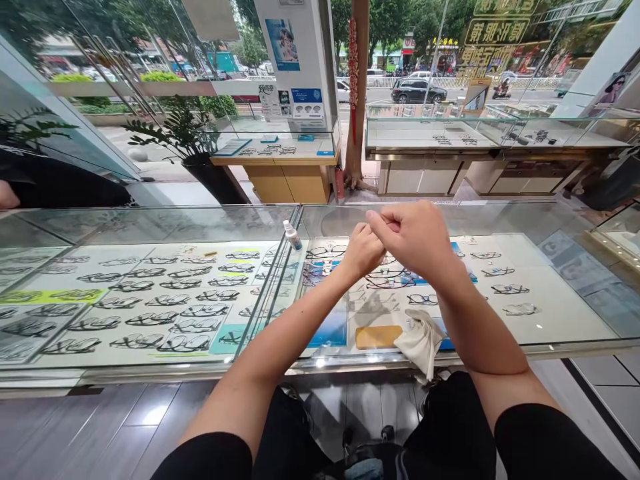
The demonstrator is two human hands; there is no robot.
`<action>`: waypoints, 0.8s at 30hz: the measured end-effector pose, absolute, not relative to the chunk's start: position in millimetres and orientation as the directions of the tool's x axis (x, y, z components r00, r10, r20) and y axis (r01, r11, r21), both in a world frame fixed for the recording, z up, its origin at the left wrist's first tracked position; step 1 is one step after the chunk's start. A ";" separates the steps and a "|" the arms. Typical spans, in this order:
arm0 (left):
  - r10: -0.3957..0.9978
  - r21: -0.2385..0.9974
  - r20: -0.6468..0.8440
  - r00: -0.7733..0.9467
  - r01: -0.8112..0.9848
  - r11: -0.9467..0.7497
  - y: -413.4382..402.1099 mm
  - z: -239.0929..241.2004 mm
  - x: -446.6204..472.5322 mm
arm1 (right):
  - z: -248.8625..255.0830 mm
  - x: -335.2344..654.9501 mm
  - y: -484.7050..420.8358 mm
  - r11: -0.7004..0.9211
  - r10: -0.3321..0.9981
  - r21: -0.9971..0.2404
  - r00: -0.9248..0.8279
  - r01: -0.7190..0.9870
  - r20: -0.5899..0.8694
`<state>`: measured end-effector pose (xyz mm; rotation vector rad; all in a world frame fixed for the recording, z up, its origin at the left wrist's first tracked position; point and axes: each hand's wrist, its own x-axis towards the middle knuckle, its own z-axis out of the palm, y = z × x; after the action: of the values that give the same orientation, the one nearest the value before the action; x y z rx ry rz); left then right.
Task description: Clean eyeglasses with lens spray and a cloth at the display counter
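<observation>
Hands (419, 237) tog., cloth (421, 337) @ ctr. edge (350, 363).

- Counter (550, 349): glass-topped, a seam running from far to near edge.
- Bottle (293, 238): white, near the far edge, by the seam.
- Cloth (421, 339): crumpled, overhanging the near edge.
- Orange pad (377, 337): left of the cloth, on or under glass unclear.
- Glasses (134, 287): rows beneath the glass.

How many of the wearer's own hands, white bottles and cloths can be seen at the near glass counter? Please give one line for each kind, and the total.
Wearer's hands: 2 (left hand, right hand)
White bottle: 1
Cream cloth: 1
Total: 4
</observation>
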<state>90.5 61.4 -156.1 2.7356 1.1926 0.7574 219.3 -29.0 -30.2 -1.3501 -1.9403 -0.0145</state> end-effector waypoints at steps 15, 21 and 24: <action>0.904 0.242 -0.017 0.427 0.879 -0.411 30.9 -129.3 -43.2 | -126.2 239.8 9.5 0.416 0.869 -0.705 -0.021 0.574 0.495; 0.880 0.197 -0.152 0.451 0.886 -0.420 35.0 -137.3 -43.8 | -145.7 253.6 32.3 0.382 0.885 -0.802 0.067 0.460 0.460; 0.857 0.339 -0.148 0.494 0.839 -0.425 39.0 -137.1 -52.8 | -147.2 253.8 34.7 0.379 0.889 -0.804 0.062 0.458 0.454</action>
<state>-52.8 39.0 -137.1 2.3758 1.4151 0.0667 253.8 34.7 -147.2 -1.2413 -1.5672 0.5041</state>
